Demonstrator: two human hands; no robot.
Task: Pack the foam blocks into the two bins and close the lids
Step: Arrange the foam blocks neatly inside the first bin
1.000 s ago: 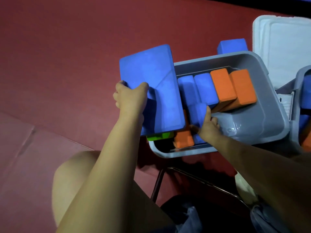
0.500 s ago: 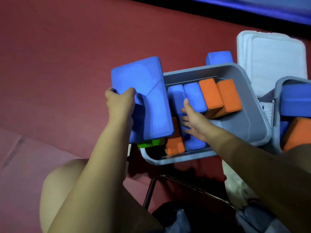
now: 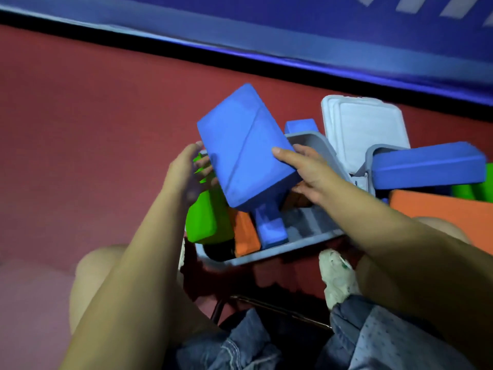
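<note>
A large blue foam block (image 3: 245, 145) hangs tilted above the near grey bin (image 3: 314, 236). My right hand (image 3: 306, 172) grips its right edge, thumb on top and fingers underneath. My left hand (image 3: 186, 174) is at the block's left edge with fingers loosely straight, touching its underside. In the bin stand a green block (image 3: 205, 220), an orange block (image 3: 246, 233) and a small blue block (image 3: 269, 225). The second bin (image 3: 372, 156) at the right holds a long blue block (image 3: 426, 169), an orange block (image 3: 440, 209) and a green one (image 3: 474, 190).
A white lid (image 3: 365, 129) lies on the red mat behind the bins. Another blue block (image 3: 300, 126) sits behind the near bin. A blue padded wall (image 3: 293, 36) runs along the back. My knees and a white shoe (image 3: 337, 276) are below the bins.
My right hand left the blocks in the bin and took hold of the large blue block. My left hand loosened its grip. The block tilted and shifted right over the bin.
</note>
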